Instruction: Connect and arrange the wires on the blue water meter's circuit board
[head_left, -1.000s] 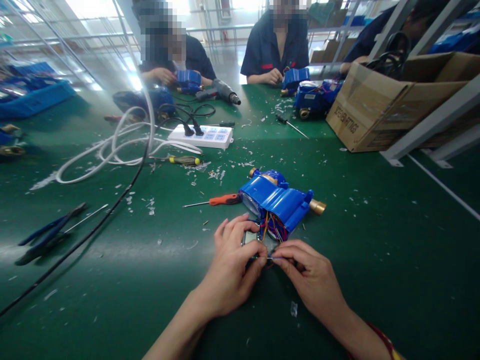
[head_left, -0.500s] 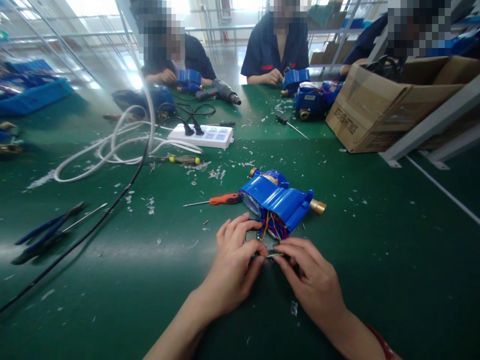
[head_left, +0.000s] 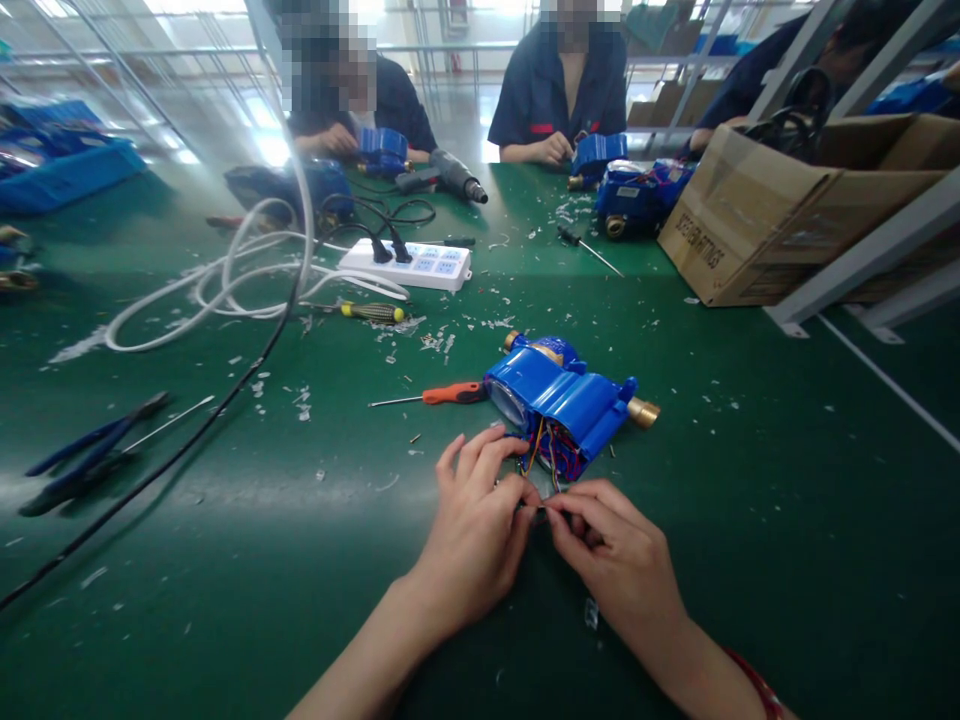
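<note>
And here's your blue housing [head_left: 559, 385], lying on the green tabletop [head_left: 772, 520] just beyond your fingers: glossy, ribbed across the top, a brass fitting [head_left: 643, 412] jutting right, multicoloured wires [head_left: 571, 458] spilling from its near opening. Your left hand [head_left: 472, 525] and right hand [head_left: 622, 555] meet in front, thumbs and fingertips pinching thin wire ends mostly hidden from view. An orange screwdriver [head_left: 454, 393] touches the housing's left side. Clear scraps [head_left: 304, 408] litter the green, pliers [head_left: 97, 445] lie far left, and a white power strip [head_left: 442, 268] sits beyond, beside looped white cable [head_left: 127, 340]. Over to the right, a cardboard box [head_left: 742, 225]; across the table, co-workers in dark shirts [head_left: 559, 95] handle similar blue units [head_left: 600, 152], bright windows and metal racks behind them.
</note>
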